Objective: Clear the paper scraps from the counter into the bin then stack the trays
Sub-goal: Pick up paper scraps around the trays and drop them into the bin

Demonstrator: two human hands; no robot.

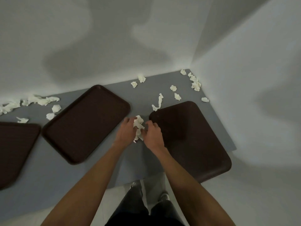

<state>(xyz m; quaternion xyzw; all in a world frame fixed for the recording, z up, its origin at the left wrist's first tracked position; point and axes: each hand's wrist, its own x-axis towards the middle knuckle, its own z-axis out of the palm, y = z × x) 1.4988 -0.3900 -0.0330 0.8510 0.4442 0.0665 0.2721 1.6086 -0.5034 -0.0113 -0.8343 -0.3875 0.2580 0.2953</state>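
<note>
Head view: the grey matte counter (138, 98) carries three dark brown trays (86, 123), rigid, rimmed and textured, probably best lifted by their long edges. Crumpled white paper scraps (195, 83) litter the far side, light and soft, easy to pinch. Left hand (126, 132) and right hand (153, 135) curl together round a wad (138, 126) between the trays; no bin shows

Head view, steeply down over counter (140, 101)
</note>
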